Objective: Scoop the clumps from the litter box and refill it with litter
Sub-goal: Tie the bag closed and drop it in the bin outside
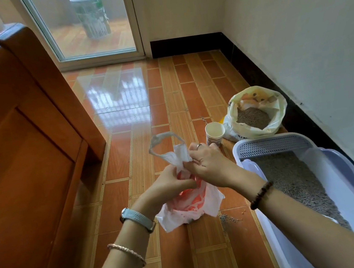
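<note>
A white plastic bag with red print (191, 207) hangs in front of me above the tiled floor. My left hand (172, 182) grips its gathered neck from below. My right hand (208, 163) pinches the twisted handles just above, and one handle loop (164, 144) sticks up to the left. At the right stands the pale lilac litter box (340, 183) with grey litter (291, 178) spread inside and a grey grated step (272, 145) at its far end. Beyond it an open yellow-white litter sack (257, 111) holds grey granules.
A white paper cup (215, 132) stands between the sack and my hands. Spilled litter grains (228, 218) lie on the floor beside the box. A wooden cabinet (25, 151) fills the left. A glass door (88, 22) and white walls close the far end and right.
</note>
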Available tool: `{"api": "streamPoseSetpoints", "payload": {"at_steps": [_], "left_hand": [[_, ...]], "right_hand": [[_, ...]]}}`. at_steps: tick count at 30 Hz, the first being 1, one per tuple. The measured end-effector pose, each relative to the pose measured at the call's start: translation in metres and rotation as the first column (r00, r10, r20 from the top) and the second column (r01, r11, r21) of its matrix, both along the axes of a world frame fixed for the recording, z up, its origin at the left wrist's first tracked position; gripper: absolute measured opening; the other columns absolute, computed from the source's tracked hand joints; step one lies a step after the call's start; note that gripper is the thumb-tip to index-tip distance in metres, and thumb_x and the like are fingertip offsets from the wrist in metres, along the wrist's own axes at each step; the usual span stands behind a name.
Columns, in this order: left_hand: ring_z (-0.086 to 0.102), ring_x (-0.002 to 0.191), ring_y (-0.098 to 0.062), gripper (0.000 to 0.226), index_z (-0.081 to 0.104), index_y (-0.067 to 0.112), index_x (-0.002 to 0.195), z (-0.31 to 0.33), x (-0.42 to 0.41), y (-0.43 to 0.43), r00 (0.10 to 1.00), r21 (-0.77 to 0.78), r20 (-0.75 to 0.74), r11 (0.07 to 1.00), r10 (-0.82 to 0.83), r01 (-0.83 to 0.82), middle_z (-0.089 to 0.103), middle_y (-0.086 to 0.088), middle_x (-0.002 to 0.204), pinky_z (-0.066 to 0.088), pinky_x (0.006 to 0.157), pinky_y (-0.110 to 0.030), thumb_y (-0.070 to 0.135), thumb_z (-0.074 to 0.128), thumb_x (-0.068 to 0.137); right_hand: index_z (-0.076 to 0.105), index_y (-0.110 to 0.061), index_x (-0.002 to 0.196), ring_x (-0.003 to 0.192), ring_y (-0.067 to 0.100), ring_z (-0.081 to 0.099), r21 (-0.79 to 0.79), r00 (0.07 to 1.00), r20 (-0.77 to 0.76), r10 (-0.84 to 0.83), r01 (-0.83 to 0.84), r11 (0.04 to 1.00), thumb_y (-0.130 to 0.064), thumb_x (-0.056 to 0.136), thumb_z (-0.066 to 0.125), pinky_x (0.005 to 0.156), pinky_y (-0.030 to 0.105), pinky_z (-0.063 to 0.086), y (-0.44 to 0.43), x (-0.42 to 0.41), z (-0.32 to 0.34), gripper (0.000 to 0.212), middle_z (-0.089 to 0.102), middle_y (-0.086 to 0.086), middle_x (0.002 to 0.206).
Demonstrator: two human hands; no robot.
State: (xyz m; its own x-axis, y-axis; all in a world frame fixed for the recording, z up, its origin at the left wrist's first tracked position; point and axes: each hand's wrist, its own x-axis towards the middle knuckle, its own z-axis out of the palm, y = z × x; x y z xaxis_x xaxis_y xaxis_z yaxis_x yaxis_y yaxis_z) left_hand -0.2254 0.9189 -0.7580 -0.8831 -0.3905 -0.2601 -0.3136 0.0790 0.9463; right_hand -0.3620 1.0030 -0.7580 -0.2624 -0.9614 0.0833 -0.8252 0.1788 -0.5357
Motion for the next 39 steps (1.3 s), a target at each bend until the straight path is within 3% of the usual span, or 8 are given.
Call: {"api": "streamPoseSetpoints", "payload": {"at_steps": [3,7,11,15,21,24,28,39], "left_hand": [[0.065,0.084,-0.034,0.016,0.064,0.015,0.089,-0.009,-0.011,0.01,0.985,-0.176,-0.17,0.983,0.016,-0.046,0.066,-0.019,0.085,0.055,0.073,-0.045,0.012,0.07,0.075],[0.066,0.074,-0.008,0.012,0.063,0.021,0.082,-0.006,-0.015,0.01,0.965,-0.136,-0.259,0.988,0.031,-0.068,0.065,0.007,0.074,0.053,0.064,-0.023,0.013,0.069,0.076],[0.066,0.096,-0.016,0.013,0.059,0.013,0.096,-0.012,0.003,0.018,0.992,-0.088,0.038,0.989,0.124,-0.12,0.064,0.007,0.085,0.051,0.08,-0.018,0.002,0.062,0.089],[0.04,0.046,-0.011,0.035,0.05,0.015,0.063,-0.008,0.012,0.015,0.991,0.003,-0.062,0.992,0.123,-0.123,0.042,0.014,0.039,0.032,0.042,-0.01,0.004,0.048,0.097],[0.037,0.034,-0.014,0.064,0.061,-0.009,0.067,0.0,0.004,-0.006,0.981,0.155,-0.111,0.978,0.158,-0.14,0.058,-0.026,0.061,0.029,0.038,-0.021,0.042,0.041,0.1],[0.051,0.042,-0.017,0.067,0.061,-0.022,0.082,-0.003,0.008,-0.008,0.99,0.195,-0.035,0.973,0.134,-0.125,0.065,-0.039,0.082,0.043,0.047,-0.023,0.039,0.042,0.1],[0.07,0.083,-0.03,0.044,0.069,-0.004,0.097,-0.005,0.006,-0.012,0.975,0.344,0.065,0.912,0.214,-0.223,0.073,-0.022,0.088,0.058,0.074,-0.034,0.03,0.042,0.1],[0.066,0.108,-0.029,0.039,0.063,0.012,0.114,-0.003,0.01,-0.015,0.971,0.431,-0.038,0.88,0.237,-0.198,0.069,-0.016,0.113,0.05,0.097,-0.043,0.044,0.054,0.093]], "right_hand": [[0.061,-0.025,0.069,0.085,0.02,0.051,-0.061,1.0,0.013,0.015,-0.014,0.998,-0.059,0.078,0.032,0.078,0.038,0.038,-0.001,-0.001,0.005,0.046,0.053,-0.001,0.095],[0.073,-0.019,0.085,0.099,0.017,0.051,-0.041,0.992,0.125,0.004,0.002,0.999,-0.065,0.073,0.04,0.089,0.047,0.043,-0.003,-0.002,0.014,0.058,0.053,-0.008,0.107],[0.061,-0.048,0.118,0.112,0.017,0.048,-0.023,0.977,0.207,0.059,-0.055,0.998,-0.056,0.073,0.059,0.099,0.045,0.042,-0.004,0.002,0.021,0.046,0.05,-0.008,0.113],[0.057,-0.035,0.122,0.115,0.016,0.047,0.042,0.931,0.361,0.048,-0.068,0.997,-0.046,0.072,0.057,0.102,0.044,0.041,0.001,-0.004,0.033,0.051,0.053,-0.003,0.115],[0.058,-0.027,0.123,0.109,0.019,0.049,0.183,0.991,0.127,0.045,-0.068,0.981,-0.031,0.096,0.053,0.098,0.032,0.039,0.011,-0.011,0.033,0.028,0.059,0.007,0.115],[0.069,-0.017,0.109,0.105,0.015,0.057,0.025,0.996,0.081,0.033,-0.035,0.999,-0.011,0.095,0.056,0.09,0.027,0.044,0.012,-0.012,0.035,0.02,0.069,0.002,0.107],[0.074,-0.013,0.097,0.09,0.01,0.064,-0.15,0.983,0.157,-0.094,0.117,0.982,-0.006,0.092,0.06,0.081,0.021,0.05,0.015,-0.008,0.042,0.016,0.072,0.0,0.094],[0.069,-0.006,0.087,0.076,0.025,0.065,0.19,0.712,0.637,-0.295,0.225,0.956,-0.014,0.086,0.07,0.073,0.039,0.048,0.026,0.016,0.022,0.008,0.075,0.001,0.073]]}}
